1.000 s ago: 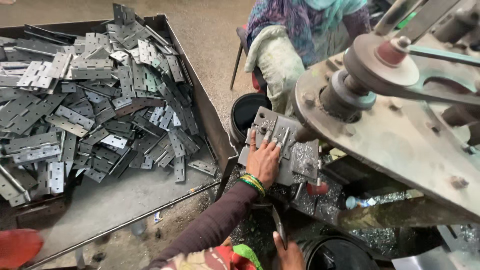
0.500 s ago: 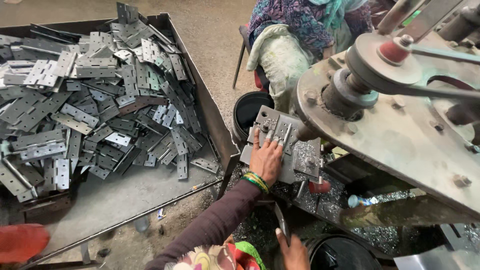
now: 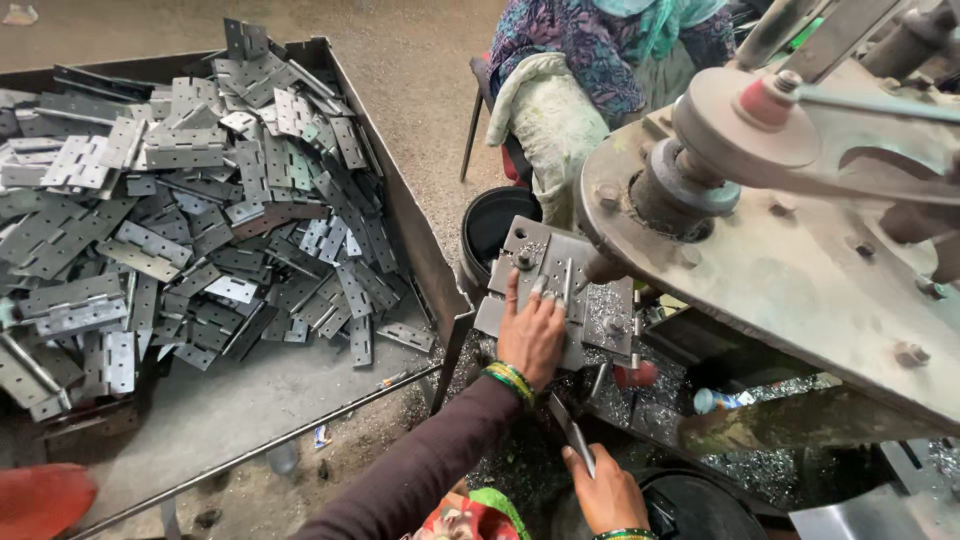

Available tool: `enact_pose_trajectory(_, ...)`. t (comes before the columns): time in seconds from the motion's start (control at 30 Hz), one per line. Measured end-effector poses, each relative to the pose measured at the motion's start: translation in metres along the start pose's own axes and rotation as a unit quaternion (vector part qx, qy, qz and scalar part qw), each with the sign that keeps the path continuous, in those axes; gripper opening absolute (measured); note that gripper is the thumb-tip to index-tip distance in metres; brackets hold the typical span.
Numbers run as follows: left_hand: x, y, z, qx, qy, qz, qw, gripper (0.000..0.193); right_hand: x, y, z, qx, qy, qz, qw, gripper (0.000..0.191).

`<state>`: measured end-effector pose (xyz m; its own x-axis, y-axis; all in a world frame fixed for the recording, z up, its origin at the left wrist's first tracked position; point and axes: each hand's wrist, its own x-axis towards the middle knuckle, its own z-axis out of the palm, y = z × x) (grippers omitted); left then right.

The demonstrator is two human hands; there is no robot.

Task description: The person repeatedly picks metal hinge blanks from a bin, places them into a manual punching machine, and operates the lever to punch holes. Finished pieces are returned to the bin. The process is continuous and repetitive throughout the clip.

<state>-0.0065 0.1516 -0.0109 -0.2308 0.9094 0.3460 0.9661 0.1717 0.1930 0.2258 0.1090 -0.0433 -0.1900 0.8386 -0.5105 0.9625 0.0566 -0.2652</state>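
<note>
Tray (image 3: 425,260) of hinge plates (image 3: 200,210) lies left of press bed (image 3: 555,290).

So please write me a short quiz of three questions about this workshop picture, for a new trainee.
1. True or false: the left hand lies flat on the grey metal plate under the machine.
2. What does the right hand hold? A) a thin flat metal piece B) a hammer C) a cup
3. Fill in: the big tray at the left holds a heap of metal ______.

Key
1. True.
2. A, the metal piece points up toward the plate.
3. Hinges.
</note>
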Motion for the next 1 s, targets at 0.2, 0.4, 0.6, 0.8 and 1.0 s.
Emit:
enact_pose_trajectory(0.2,0.022,-0.013,0.005,-0.015,-0.015,-0.024,0.999,0.021,0.009,0.016,0.016,-0.018,0.036,-0.02,0.999,0.049)
enact_pose_trajectory(0.4,0.028,-0.012,0.009,-0.023,0.0,-0.037,0.999,0.019,0.019,0.032,0.064,0.022,-0.002,0.033,0.999,0.059)
enact_pose_trajectory(0.6,0.025,-0.009,0.008,-0.021,0.1,-0.019,0.995,0.02,0.018,0.035,0.102,0.159,0.131,-0.051,0.977,0.087)
enact_pose_trajectory(0.8,-0.01,-0.011,0.005,-0.02,0.084,0.021,0.996,0.017,0.025,0.045,0.093,0.096,0.082,0.002,0.992,0.07)
enact_pose_trajectory(1.0,0.009,-0.018,-0.001,-0.035,0.083,0.006,0.996,0.058,0.042,0.064,0.073,0.06,0.042,-0.031,0.997,0.057)
